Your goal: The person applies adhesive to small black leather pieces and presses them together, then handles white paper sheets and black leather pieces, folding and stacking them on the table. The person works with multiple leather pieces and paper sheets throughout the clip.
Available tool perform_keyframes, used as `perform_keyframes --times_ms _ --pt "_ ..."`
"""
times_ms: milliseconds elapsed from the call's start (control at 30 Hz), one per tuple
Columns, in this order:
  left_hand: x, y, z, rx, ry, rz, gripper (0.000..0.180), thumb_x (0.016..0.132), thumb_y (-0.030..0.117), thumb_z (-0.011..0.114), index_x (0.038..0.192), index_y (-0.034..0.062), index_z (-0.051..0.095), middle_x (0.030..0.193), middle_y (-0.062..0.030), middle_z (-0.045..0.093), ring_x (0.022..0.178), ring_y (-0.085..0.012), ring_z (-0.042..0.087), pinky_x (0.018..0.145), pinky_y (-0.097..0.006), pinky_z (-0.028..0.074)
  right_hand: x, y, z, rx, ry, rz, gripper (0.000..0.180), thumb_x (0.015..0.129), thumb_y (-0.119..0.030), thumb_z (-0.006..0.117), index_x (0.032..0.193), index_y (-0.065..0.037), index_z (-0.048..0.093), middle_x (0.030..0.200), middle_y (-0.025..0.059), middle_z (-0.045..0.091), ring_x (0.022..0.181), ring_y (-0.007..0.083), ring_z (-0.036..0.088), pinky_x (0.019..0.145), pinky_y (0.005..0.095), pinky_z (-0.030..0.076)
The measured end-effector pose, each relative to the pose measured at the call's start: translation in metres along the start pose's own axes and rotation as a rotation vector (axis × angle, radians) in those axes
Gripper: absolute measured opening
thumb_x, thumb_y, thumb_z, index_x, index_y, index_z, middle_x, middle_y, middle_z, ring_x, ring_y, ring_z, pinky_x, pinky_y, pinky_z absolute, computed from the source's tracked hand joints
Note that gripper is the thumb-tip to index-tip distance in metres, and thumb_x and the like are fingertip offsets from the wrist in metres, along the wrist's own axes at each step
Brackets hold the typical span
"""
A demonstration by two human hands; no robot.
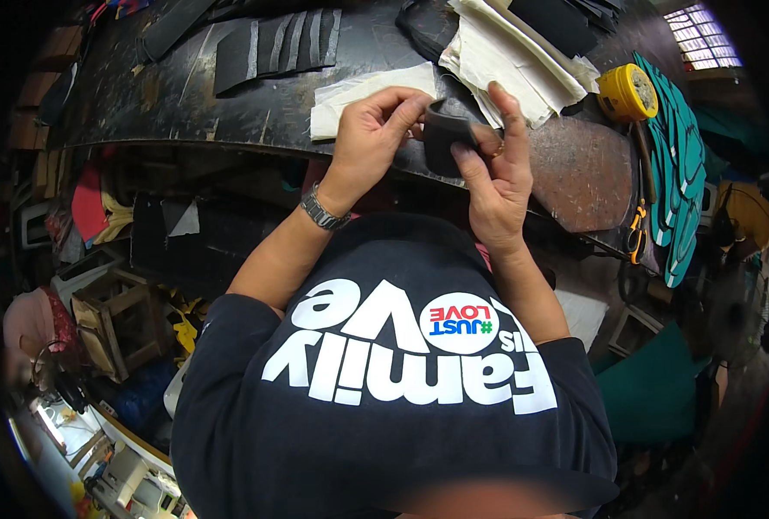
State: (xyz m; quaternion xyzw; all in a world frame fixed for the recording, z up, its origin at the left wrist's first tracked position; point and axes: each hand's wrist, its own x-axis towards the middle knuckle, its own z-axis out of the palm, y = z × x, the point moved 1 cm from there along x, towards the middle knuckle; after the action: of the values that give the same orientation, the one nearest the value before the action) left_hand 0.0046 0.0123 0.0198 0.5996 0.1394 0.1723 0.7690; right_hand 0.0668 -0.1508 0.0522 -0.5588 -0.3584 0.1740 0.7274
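Both of my hands hold one small dark leather piece [444, 141] just above the near edge of the dark workbench [185, 95]. My left hand [370, 134] pinches its upper left corner with thumb and fingers; a metal watch sits on that wrist. My right hand [495, 173] grips the piece's right side, the thumb pressed on its face and the index finger stretched upward. The piece looks folded or curled at the top.
Cream fabric pieces [506, 60] lie just behind my hands, dark cut strips [272, 43] at the back left. A yellow round tool [627, 93] and teal cut shapes [674, 164] lie at the right, with orange-handled pliers [635, 229] hanging. Wooden crates [121, 320] stand below left.
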Motion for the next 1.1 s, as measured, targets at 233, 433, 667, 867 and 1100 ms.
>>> perform_keyframes --times_ms 233,433,667,867,1100 --pt "-0.018 0.005 0.008 -0.499 -0.109 0.006 0.041 0.102 0.024 0.066 0.135 -0.0013 0.063 0.114 -0.0051 0.072 0.097 -0.0082 0.067 0.085 -0.022 0.054 -0.001 0.006 0.002 0.031 0.018 0.079 0.070 0.098 0.003 0.060 0.159 -0.001 0.026 0.124 0.0123 0.068 0.110 0.0132 0.065 0.102 0.0273 0.046" --pt "-0.020 0.000 0.003 -0.272 -0.045 -0.036 0.037 0.093 0.006 0.075 0.127 -0.0027 0.067 0.110 -0.0079 0.073 0.096 -0.0096 0.067 0.089 -0.024 0.054 -0.002 0.007 0.001 -0.004 0.087 0.116 0.070 0.094 0.005 0.065 0.155 -0.002 0.032 0.103 0.0112 0.071 0.096 0.0116 0.067 0.089 0.0249 0.053" --pt "-0.019 -0.010 0.001 -0.258 0.033 -0.002 0.027 0.091 0.008 0.077 0.116 -0.0027 0.072 0.103 -0.0074 0.075 0.091 -0.0085 0.067 0.084 -0.022 0.054 -0.002 0.009 0.002 -0.056 0.106 0.095 0.069 0.093 0.007 0.066 0.154 -0.001 0.034 0.100 0.0111 0.071 0.092 0.0108 0.067 0.084 0.0231 0.055" --pt "-0.020 -0.013 -0.001 -0.189 0.048 0.009 0.023 0.092 0.007 0.076 0.112 -0.0029 0.073 0.100 -0.0074 0.075 0.088 -0.0091 0.068 0.081 -0.022 0.055 -0.004 0.012 0.000 -0.033 0.120 0.089 0.068 0.092 0.007 0.067 0.152 -0.002 0.036 0.100 0.0107 0.069 0.090 0.0104 0.066 0.083 0.0222 0.054" --pt "-0.022 -0.013 -0.002 -0.256 0.060 0.017 0.018 0.092 0.008 0.076 0.107 -0.0012 0.075 0.096 -0.0052 0.076 0.084 -0.0073 0.067 0.076 -0.021 0.054 0.002 0.018 -0.003 -0.263 0.093 -0.006 0.078 0.088 0.003 0.073 0.155 -0.006 0.034 0.116 0.0112 0.065 0.103 0.0143 0.064 0.088 0.0239 0.050"
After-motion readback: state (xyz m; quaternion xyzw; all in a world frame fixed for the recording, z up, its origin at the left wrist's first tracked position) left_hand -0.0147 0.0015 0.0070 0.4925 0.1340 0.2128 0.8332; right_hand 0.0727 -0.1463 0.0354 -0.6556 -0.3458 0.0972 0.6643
